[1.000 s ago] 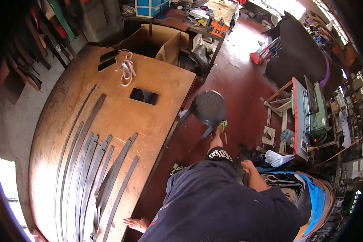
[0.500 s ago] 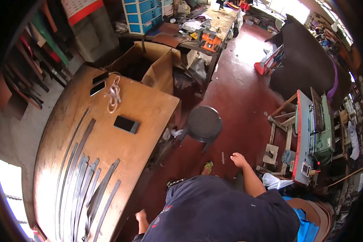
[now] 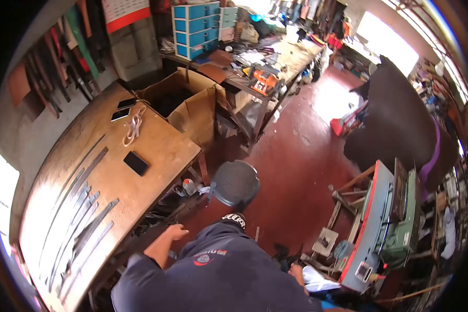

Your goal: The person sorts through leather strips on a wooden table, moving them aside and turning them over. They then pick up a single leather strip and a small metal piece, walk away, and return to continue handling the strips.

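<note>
My left hand [image 3: 176, 232] is in front of my left side, near the wooden table's edge, and touches nothing. Its fingers look loosely curled, with nothing visible in them. Low at my right side is my right hand [image 3: 296, 272], partly hidden by my shirt, beside a white plastic bag [image 3: 317, 280]; its fingers do not show clearly. A dark round stool [image 3: 235, 183] stands on the floor ahead of me. On the wooden table [image 3: 164, 136] lie several dark strips [image 3: 83, 221], a black phone-like box [image 3: 135, 163], a pale coiled cord [image 3: 133, 129] and two phones [image 3: 120, 115].
An open cardboard box [image 3: 192, 117] stands beyond the table. Farther back, a cluttered workbench [image 3: 296, 52] holds an orange tool [image 3: 265, 81] and blue drawers [image 3: 196, 31]. On the right are a grey-topped machine stand [image 3: 372, 218] and a large dark hide [image 3: 395, 114]. Red floor [image 3: 291, 171] runs between.
The view has moved forward and turned, bringing the stool closer. My left hand has swung forward and up; my right hand has swung back to my side.
</note>
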Demonstrator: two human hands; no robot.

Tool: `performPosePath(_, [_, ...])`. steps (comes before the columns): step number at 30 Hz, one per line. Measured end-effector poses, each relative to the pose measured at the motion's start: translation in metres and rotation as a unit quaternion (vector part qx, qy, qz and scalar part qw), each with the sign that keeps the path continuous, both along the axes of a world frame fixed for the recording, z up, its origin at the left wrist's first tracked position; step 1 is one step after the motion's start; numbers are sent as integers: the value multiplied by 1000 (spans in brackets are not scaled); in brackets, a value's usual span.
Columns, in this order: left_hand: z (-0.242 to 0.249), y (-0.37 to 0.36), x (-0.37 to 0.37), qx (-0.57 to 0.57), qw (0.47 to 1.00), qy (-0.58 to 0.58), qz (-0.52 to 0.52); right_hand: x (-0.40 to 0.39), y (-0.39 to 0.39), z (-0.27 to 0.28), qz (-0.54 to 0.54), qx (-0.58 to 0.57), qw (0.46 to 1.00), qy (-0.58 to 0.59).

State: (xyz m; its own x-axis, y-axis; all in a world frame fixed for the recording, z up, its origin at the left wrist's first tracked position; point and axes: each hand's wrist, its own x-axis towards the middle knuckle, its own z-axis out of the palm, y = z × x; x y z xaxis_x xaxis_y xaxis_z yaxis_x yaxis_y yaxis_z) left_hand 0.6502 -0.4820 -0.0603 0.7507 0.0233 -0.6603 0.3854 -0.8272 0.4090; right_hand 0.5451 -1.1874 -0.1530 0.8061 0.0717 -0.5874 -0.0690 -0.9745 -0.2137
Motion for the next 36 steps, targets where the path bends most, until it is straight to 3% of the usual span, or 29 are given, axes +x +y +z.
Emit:
performPosePath(1, [7,12,12,34,997,22,-67,12,-18,-12,13,2,1000,-5])
performPosePath(3, [59,19,40,108,986,82,-96,-12,26,-72,-40,28,994,-97])
performPosePath(5, [59,41,68,157,984,36,-72,-74,44,-141,-101,58,975,-187])
performPosePath(6, [73,41,83,158,986,1,-55,-51,52,-127,-132,74,961,-233])
performPosePath(9, [113,27,116,141,981,-127,31,-12,77,-91,-141,93,959,-225])
performPosePath(11, [155,-7,124,127,981,-150,2,7,85,-78,-146,99,963,-205])
performPosePath(15, [133,-34,109,73,982,-162,-66,47,80,-57,-113,94,977,-152])
performPosePath(19, [106,-28,38,34,993,-109,2,89,66,-29,-25,60,995,-79])
performPosePath(22, [76,8,-26,71,996,-8,51,123,62,-26,35,24,999,-32])
performPosePath(26, [52,57,-144,153,944,23,290,182,65,-24,109,-38,993,12])
performPosePath(27, [53,61,-174,153,914,13,375,209,29,-103,130,-56,990,23])
performPosePath(28, [57,64,-201,138,890,2,435,228,60,-43,162,-67,984,25])
performPosePath(31, [46,50,-291,112,822,-13,559,279,133,4,352,-70,933,-37])
performPosePath(34, [14,22,-380,95,775,-14,625,304,225,9,508,-46,854,-97])
performPosePath(35, [-2,8,-412,94,766,-8,636,346,216,-75,552,-36,825,-118])
performPosePath(36, [-20,-4,-443,79,747,10,661,355,276,-45,564,-36,817,-119])
